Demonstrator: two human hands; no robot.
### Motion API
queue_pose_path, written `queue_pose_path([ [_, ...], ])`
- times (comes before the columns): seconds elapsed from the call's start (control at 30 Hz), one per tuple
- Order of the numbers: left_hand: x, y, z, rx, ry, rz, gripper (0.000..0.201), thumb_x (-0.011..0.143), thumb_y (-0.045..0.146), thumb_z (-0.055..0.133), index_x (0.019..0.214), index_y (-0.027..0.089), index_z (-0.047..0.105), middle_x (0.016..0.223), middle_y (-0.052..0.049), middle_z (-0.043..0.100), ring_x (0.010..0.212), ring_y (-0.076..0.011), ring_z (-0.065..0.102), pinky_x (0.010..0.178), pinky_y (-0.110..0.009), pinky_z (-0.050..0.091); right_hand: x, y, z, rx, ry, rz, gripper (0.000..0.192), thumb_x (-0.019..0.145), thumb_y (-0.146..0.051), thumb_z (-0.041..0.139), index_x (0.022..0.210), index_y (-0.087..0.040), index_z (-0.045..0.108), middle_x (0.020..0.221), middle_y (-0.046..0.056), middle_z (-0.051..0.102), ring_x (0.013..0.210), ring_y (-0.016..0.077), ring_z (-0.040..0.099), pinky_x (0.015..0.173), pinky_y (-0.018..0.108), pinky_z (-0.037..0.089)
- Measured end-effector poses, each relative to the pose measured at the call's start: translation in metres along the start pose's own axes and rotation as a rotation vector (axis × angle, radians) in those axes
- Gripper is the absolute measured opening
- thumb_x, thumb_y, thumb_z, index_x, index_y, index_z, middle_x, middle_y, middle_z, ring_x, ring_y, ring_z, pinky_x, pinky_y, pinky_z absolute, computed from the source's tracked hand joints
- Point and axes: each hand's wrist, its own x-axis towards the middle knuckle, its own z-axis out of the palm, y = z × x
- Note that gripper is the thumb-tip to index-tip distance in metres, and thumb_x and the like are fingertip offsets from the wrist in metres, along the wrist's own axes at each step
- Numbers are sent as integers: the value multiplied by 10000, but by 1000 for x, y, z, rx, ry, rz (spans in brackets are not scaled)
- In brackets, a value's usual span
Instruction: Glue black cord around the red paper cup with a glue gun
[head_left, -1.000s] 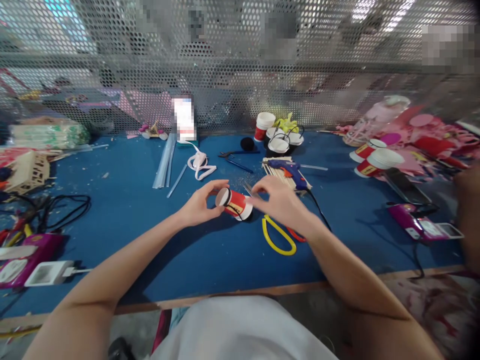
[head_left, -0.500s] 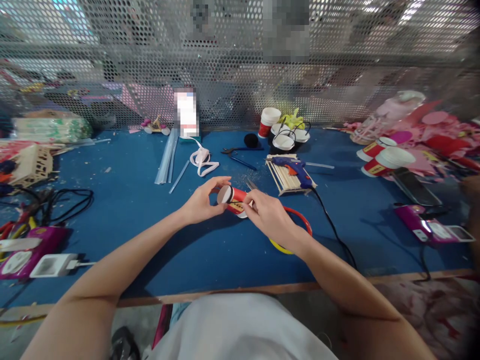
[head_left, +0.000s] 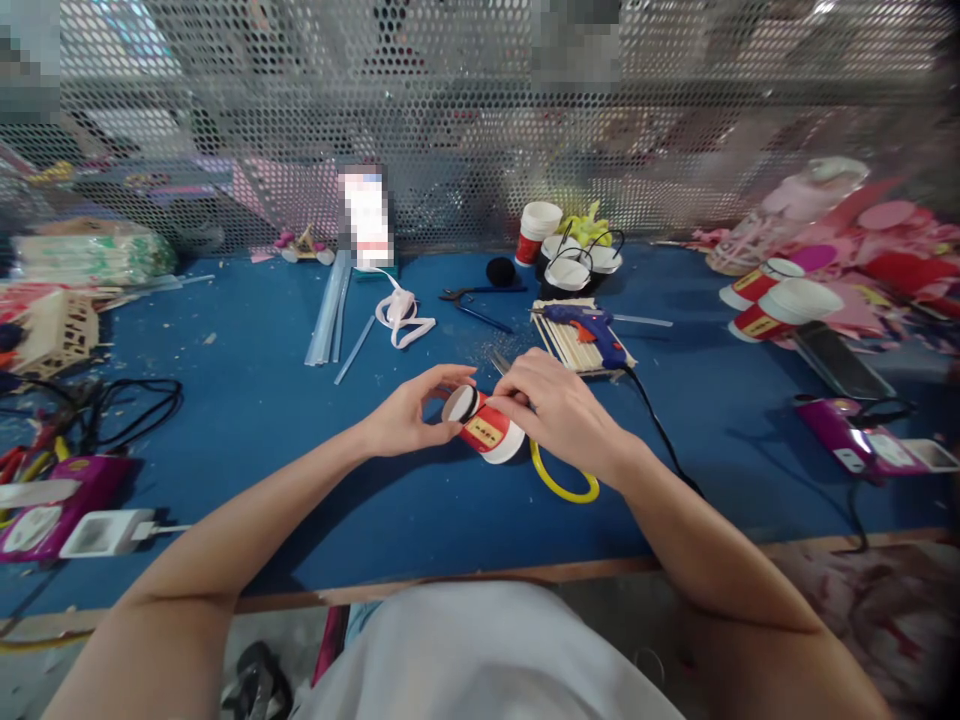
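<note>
A small red paper cup [head_left: 484, 430] with a white rim and a yellow label lies on its side just above the blue table [head_left: 247, 470]. My left hand [head_left: 409, 415] grips its base end with thumb and fingers. My right hand [head_left: 559, 410] covers the cup's upper side and holds scissors, whose metal blade tip [head_left: 499, 362] pokes out behind the fingers. A yellow scissor handle loop [head_left: 562, 482] shows under my right wrist.
A blue glue gun [head_left: 589, 328] rests on a bundle of wooden sticks, its black cord running right. Cups with wire handles [head_left: 568, 272], clear glue sticks [head_left: 330, 310], white ribbon [head_left: 401, 318], more red cups [head_left: 776, 305], pliers, and left-side cables and chargers lie around. A perforated metal screen closes the back.
The cup has turned, so its label now faces me. My right hand shifted over the cup, and the yellow handle loop shows again below it.
</note>
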Motion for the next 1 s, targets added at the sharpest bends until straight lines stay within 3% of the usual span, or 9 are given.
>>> queue_pose_path([
  [0.17, 1, 0, 1, -83, -12, -24, 604, 730, 163, 661, 1289, 240, 444, 1216, -95, 565, 1128, -227, 545, 981, -408, 432, 1, 5, 3, 98, 5, 25, 136, 882, -189, 516, 746, -185, 517, 741, 36, 550, 755, 161, 495, 680, 290, 413],
  [0.5, 1, -1, 2, -156, -35, -27, 593, 734, 161, 665, 1281, 220, 447, 1229, -111, 553, 1144, -234, 530, 993, -414, 409, 1, 6, 13, 179, 8, 140, 138, 885, -193, 520, 748, -186, 511, 728, 9, 537, 667, 118, 499, 602, 248, 386],
  [1.0, 1, -4, 3, -182, -77, 32, 625, 733, 123, 654, 1302, 251, 429, 1294, -101, 514, 1203, -221, 497, 1052, -401, 384, -5, 8, 32, 231, -9, 254, 151, 918, -212, 437, 769, -207, 411, 807, 34, 518, 759, 150, 511, 664, 284, 400],
])
